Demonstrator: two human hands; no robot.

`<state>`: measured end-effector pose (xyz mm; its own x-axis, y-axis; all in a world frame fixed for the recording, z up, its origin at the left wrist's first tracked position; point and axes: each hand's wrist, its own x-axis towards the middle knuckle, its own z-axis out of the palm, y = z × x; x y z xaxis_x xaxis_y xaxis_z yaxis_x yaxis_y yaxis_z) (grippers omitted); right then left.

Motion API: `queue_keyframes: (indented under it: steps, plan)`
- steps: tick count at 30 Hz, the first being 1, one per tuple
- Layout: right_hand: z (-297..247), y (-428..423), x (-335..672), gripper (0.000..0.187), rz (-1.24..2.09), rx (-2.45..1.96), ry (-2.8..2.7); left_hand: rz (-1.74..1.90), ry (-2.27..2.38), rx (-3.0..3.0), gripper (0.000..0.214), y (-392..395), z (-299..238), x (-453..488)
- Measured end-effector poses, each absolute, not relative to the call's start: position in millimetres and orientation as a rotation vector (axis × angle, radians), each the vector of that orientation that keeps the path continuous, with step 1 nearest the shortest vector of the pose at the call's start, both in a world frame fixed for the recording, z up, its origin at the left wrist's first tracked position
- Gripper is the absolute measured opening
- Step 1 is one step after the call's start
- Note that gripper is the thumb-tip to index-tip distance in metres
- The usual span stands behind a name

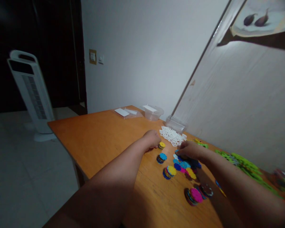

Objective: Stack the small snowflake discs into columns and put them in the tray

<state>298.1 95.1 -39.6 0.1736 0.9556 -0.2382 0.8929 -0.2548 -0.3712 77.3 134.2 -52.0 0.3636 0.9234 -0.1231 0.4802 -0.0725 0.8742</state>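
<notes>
Stacking, I'd judge, with left hand [152, 139] by the smallest stack [161, 145], right hand [190, 149] at loose discs [184, 165], both grips impossible to tell, and a single-disc pinch probably needed next.

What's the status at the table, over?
Left hand beside small yellow-topped stack, contact unclear. Right hand over loose colored discs. White pieces heaped just beyond.

You appear to be in a room of a home. To your left, a white tower fan [34, 91] stands on a pale tiled floor [19, 167] before dark panelling [54, 53], perhaps a door or wardrobe. Ahead of you, a plain pale wall [137, 57] carries a household switch plate [92, 57]; a picture of dark, bulb-like shapes [263, 22] hangs above your wooden desk [85, 136].
</notes>
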Motion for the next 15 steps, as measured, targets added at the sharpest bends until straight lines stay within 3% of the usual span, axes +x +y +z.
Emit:
queue_keyframes:
  steps: [15]
  plan:
    - [-19.0,100.2,253.1,0.030,0.974,-1.973,-1.595,0.602,1.267,1.718,0.011,130.6,-50.0,76.7]
